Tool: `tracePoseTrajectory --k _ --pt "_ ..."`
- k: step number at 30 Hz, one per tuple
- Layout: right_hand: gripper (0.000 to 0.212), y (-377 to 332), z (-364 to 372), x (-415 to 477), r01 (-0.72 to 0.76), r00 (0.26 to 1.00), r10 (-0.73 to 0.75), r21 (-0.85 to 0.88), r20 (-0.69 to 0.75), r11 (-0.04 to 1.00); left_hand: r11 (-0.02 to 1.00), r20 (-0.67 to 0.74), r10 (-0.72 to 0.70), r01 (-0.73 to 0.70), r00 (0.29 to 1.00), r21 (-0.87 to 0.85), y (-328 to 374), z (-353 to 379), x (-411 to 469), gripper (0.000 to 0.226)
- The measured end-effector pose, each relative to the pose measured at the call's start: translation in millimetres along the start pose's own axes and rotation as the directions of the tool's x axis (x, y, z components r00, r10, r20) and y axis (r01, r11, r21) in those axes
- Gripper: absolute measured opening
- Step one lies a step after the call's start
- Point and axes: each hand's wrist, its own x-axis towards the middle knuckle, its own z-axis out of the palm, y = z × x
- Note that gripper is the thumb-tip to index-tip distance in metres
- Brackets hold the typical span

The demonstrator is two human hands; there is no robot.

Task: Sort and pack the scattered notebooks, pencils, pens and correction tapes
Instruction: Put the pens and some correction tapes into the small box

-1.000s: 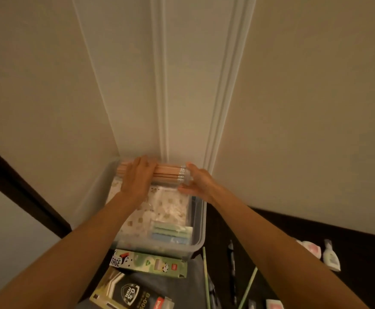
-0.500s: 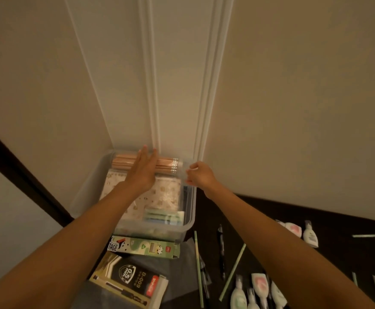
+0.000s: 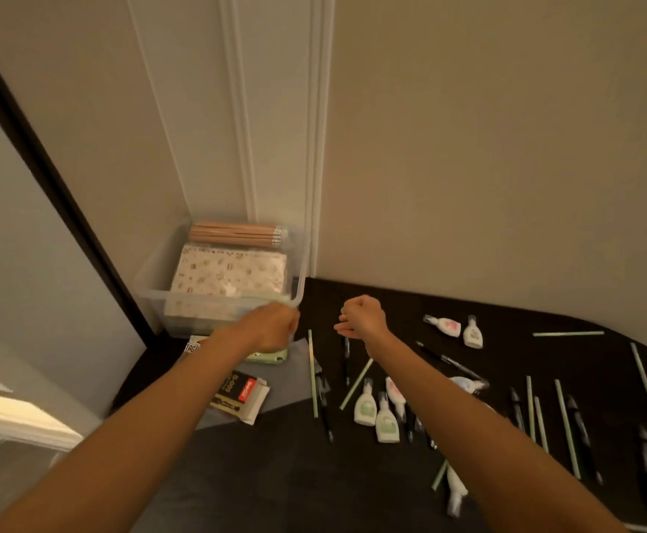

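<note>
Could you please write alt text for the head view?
Left hand at the corner of a clear bin holding wooden pencils and a patterned notebook; right hand hovers over a dark table strewn with pens and correction tapes.

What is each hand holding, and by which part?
Right hand holds nothing. Left hand sits at a corner of the clear bin; grip cannot be told.

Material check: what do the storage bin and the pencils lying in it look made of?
Bin: clear glossy plastic, it seems; the patterned notebook shows through its wall. Pencils: bare matte wood by their tan shafts, with silvery bands at the right ends, probably metal ferrules.
</note>
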Motion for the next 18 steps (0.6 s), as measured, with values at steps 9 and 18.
tracePoseTrajectory --k 9,18 --pt "0.029 92.4 44.4 -7.1 -0.059 0.989 0.065 -0.050 0.134 0.997 0.908 0.236 -0.255 0.148 0.938 0.393 -47.1 115.2 -36.8 0.080" --pt "0.020 138.0 75.7 0.7 0.154 0.972 -0.171 0.114 0.162 0.982 0.960 -0.081 -0.096 0.114 0.992 0.257 -56.8 141.0 -33.0 0.074"
